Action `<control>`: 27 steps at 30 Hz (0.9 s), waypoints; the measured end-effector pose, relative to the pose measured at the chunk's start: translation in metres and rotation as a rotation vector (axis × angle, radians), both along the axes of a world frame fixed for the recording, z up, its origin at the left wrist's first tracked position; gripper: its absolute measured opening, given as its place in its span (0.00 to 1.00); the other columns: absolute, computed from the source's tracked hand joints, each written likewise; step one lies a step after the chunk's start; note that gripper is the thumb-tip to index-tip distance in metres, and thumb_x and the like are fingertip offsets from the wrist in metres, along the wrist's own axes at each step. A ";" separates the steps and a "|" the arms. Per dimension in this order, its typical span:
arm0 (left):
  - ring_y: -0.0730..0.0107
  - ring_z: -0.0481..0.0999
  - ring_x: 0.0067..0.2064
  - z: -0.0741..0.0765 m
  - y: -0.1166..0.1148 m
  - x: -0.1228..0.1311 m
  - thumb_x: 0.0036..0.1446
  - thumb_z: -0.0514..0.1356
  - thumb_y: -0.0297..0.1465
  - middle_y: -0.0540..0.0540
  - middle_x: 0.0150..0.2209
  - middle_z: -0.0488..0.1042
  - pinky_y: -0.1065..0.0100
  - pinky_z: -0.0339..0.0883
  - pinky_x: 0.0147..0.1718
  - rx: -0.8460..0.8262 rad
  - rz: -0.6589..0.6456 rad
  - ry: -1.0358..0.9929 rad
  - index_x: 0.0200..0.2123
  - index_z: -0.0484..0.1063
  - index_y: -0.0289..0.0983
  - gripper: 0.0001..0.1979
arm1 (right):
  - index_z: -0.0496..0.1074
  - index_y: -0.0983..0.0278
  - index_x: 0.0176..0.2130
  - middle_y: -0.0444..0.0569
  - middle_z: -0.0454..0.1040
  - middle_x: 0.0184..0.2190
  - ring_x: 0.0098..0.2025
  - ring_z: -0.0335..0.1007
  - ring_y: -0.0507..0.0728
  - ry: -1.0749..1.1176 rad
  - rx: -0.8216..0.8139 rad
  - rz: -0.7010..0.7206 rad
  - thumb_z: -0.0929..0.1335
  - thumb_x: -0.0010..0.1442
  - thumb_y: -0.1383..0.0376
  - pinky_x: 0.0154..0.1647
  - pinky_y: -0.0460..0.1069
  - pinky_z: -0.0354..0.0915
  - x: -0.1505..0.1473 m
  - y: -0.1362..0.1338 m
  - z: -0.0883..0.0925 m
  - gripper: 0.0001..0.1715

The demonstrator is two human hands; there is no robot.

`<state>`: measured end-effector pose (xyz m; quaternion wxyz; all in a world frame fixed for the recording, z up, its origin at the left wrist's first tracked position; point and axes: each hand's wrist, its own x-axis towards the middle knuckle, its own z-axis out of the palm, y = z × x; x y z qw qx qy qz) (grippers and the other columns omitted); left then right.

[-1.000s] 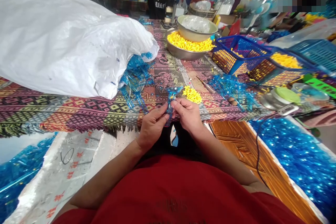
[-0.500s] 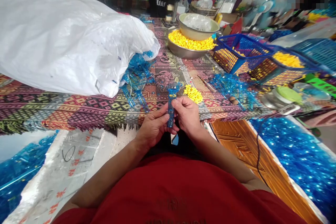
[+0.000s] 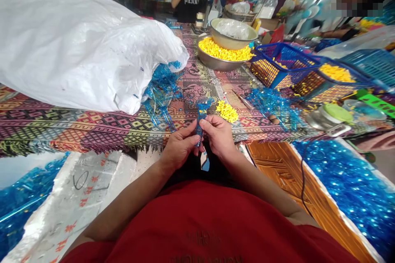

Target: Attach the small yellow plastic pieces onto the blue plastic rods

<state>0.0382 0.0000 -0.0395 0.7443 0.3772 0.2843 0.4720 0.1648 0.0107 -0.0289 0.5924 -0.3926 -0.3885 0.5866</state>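
Both hands are up close in front of the chest, working on one small piece. The left hand [image 3: 180, 148] and right hand [image 3: 217, 135] are nearly touching, fingers curled in and pinching a clear blue plastic piece [image 3: 201, 120] between them, with its wider head sticking up above the fingers. There seem to be tiny yellow bits on that head, but it's too small to be sure.

Plenty of stock is still lying around. A little heap of yellow plastic bits [image 3: 226, 111] sits just ahead of the right hand, and a steel bowl [image 3: 212, 63] further ahead is piled with more. Blue plastic runners are heaped ahead and left of the left hand [image 3: 160, 90], with another tangle [image 3: 271, 104] ahead and right of the right hand. Blue wire baskets [image 3: 277, 65] past that also hold yellow bits. I can't pick out any finished pile from here.

Compared with half a second back, the hands have closed in, so less of the blue stem shows. It also leans a bit more now instead of standing nearly straight.
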 end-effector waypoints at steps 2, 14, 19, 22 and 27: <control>0.72 0.74 0.22 0.001 0.002 -0.002 0.47 0.66 0.27 0.48 0.31 0.75 0.73 0.60 0.17 -0.042 -0.040 -0.046 0.54 0.71 0.39 0.27 | 0.67 0.65 0.27 0.37 0.66 0.15 0.13 0.60 0.46 0.012 -0.036 0.031 0.75 0.49 0.58 0.09 0.41 0.60 0.001 0.001 0.001 0.17; 0.70 0.76 0.22 -0.001 0.002 0.000 0.45 0.68 0.30 0.44 0.28 0.76 0.76 0.59 0.15 -0.252 -0.071 -0.170 0.33 0.74 0.30 0.12 | 0.70 0.66 0.30 0.43 0.75 0.24 0.15 0.62 0.46 0.119 -0.051 0.096 0.75 0.48 0.58 0.10 0.41 0.59 -0.001 0.003 0.003 0.16; 0.66 0.77 0.21 -0.003 -0.001 -0.001 0.53 0.62 0.36 0.46 0.24 0.73 0.76 0.60 0.13 -0.360 -0.227 -0.169 0.36 0.72 0.30 0.13 | 0.67 0.65 0.29 0.44 0.77 0.26 0.13 0.61 0.46 0.096 -0.066 0.086 0.75 0.47 0.56 0.10 0.42 0.59 0.002 0.002 0.003 0.19; 0.66 0.76 0.21 -0.004 -0.004 0.000 0.53 0.62 0.38 0.48 0.22 0.72 0.75 0.62 0.13 -0.343 -0.237 -0.143 0.37 0.71 0.30 0.15 | 0.66 0.64 0.28 0.43 0.75 0.23 0.14 0.61 0.46 0.076 -0.082 0.073 0.76 0.45 0.55 0.12 0.41 0.60 0.002 0.000 0.005 0.20; 0.70 0.74 0.19 -0.004 -0.016 0.003 0.55 0.60 0.40 0.50 0.22 0.71 0.73 0.64 0.13 -0.039 -0.123 0.150 0.31 0.68 0.33 0.14 | 0.67 0.64 0.26 0.43 0.75 0.21 0.17 0.63 0.47 0.049 -0.082 0.049 0.76 0.43 0.56 0.15 0.42 0.60 0.001 0.002 0.005 0.20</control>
